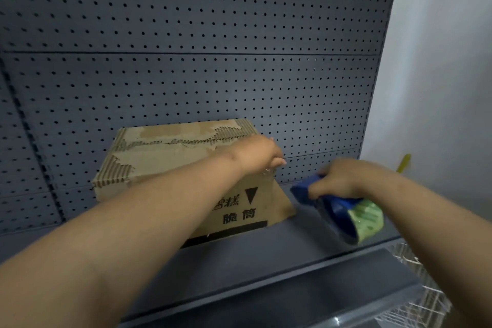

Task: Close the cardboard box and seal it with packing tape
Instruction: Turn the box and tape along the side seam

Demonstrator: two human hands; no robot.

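Head view: cardboard box (pixel 170 165) on shelf (pixel 239 255), flaps down, at 9 o'clock from tape dispenser (pixel 338 210). Left hand (pixel 262 153) pressing top right edge, seemingly pinning clear tape; right hand (pixel 338 178) closed around dispenser. Sealing seemingly underway; next likely pulling tape taut, then cutting.

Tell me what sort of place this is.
Probably a shop or stockroom. A dark grey perforated metal back panel rises behind a grey metal shelf, like retail shelving; a worn brown cardboard box sits on it, and a white wire basket stands lower right.
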